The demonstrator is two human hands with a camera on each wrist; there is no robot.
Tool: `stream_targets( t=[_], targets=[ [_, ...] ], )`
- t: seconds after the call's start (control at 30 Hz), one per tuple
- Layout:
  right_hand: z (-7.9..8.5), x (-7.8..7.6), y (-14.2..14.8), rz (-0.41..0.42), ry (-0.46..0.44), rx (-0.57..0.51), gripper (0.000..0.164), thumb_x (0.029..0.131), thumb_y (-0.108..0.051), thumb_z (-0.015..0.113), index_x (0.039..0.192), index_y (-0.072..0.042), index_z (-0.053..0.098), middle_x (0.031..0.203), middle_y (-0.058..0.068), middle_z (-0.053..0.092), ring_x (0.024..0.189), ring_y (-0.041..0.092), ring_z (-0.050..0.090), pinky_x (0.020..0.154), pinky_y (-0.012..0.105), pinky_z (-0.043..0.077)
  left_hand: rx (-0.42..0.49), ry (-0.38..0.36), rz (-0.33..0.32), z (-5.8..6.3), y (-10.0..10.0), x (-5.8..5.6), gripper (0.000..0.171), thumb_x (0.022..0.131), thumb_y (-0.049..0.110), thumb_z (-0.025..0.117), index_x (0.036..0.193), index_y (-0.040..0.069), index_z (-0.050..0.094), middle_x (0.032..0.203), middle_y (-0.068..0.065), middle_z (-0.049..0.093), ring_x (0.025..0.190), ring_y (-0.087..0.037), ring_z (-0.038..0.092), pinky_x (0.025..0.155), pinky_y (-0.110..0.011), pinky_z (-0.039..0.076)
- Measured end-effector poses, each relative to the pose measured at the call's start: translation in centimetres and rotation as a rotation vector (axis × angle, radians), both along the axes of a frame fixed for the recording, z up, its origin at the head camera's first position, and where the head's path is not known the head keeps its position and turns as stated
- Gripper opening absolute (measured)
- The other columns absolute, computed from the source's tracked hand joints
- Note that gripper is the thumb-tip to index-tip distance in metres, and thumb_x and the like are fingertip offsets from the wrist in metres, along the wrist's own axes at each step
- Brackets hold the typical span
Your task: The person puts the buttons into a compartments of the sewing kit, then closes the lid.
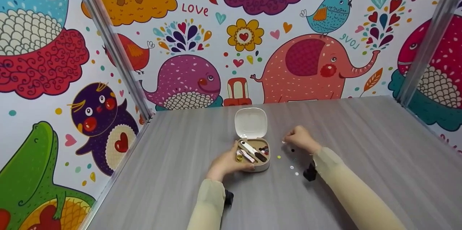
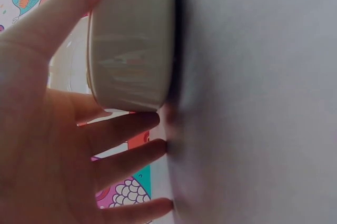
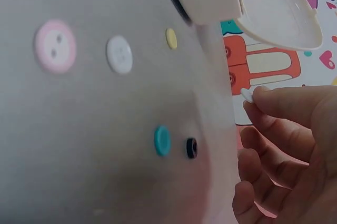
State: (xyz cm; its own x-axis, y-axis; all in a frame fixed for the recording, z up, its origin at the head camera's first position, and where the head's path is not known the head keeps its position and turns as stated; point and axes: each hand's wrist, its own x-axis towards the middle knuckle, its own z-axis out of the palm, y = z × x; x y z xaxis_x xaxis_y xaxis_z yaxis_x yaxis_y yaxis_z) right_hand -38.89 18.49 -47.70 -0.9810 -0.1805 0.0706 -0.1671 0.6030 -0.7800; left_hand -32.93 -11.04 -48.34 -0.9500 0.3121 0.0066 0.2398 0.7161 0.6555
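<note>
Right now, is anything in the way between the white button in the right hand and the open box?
Nothing visible stands between the white button and the box; its lid rises at the far side, and the yellow button lies flat.

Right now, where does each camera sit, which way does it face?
Head: worn on the head, facing forward and down at the box; left hand, right hand and sleeves show.
Left wrist: worn there, facing the box's outer wall; left hand shows.
Right wrist: worn there, facing the table; right hand shows.
Head and right wrist share the yellow button.
</note>
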Motion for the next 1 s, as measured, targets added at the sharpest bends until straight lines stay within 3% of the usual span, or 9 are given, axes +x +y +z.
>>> stream_targets(
  t=[0.23, 0.4, 0.8, 1.0],
  targets=[
    [0.3, -0.1, -0.5, 0.015, 0.024, -0.007, 0.024, 0.08, -0.007, 0.068, 0.059, 0.003, 0.062, 0.047, -0.009, 0.044, 0.043, 0.005, 0.034, 0.041, 0.022, 0.025, 0.009, 0.003, -0.001, 0.2, 0.1, 0.1, 0.119, 0.068, 0.054, 0.082, 0.154, 0.003, 0.019, 0.134, -0.027, 0.052, 0.114, -0.038, 0.056, 0.093, -0.049, 0.045],
    [0.3, -0.1, -0.9, 0.003, 0.064, -0.001, 0.021, 0.076, -0.005, 0.068, 0.059, 0.006, 0.063, 0.047, -0.01, 0.043, 0.044, 0.005, 0.034, 0.043, 0.022, 0.026, -0.018, 0.021, 0.0, 0.4, 0.1, 0.2, 0.118, 0.068, 0.057, 0.081, 0.153, 0.002, 0.021, 0.129, -0.027, 0.056, 0.111, -0.038, 0.059, 0.09, -0.049, 0.047],
    [0.6, 0.0, -1.7, -0.019, 0.016, 0.023, 0.019, 0.079, -0.01, 0.07, 0.068, 0.005, 0.068, 0.052, -0.007, 0.048, 0.045, 0.006, 0.038, 0.042, 0.023, 0.029, 0.015, 0.012, -0.018, 0.3, 0.1, 0.2, 0.118, 0.069, 0.053, 0.082, 0.153, -0.001, 0.019, 0.133, -0.027, 0.053, 0.113, -0.038, 0.057, 0.092, -0.049, 0.046],
    [0.9, -0.1, -2.1, 0.026, 0.056, 0.0, 0.019, 0.08, -0.009, 0.072, 0.074, 0.009, 0.072, 0.061, 0.007, 0.063, 0.045, 0.005, 0.039, 0.043, 0.021, 0.03, 0.009, 0.008, -0.011, 0.3, 0.0, 0.2, 0.118, 0.069, 0.054, 0.081, 0.154, 0.001, 0.018, 0.132, -0.027, 0.054, 0.112, -0.038, 0.058, 0.092, -0.049, 0.046]
  ],
)
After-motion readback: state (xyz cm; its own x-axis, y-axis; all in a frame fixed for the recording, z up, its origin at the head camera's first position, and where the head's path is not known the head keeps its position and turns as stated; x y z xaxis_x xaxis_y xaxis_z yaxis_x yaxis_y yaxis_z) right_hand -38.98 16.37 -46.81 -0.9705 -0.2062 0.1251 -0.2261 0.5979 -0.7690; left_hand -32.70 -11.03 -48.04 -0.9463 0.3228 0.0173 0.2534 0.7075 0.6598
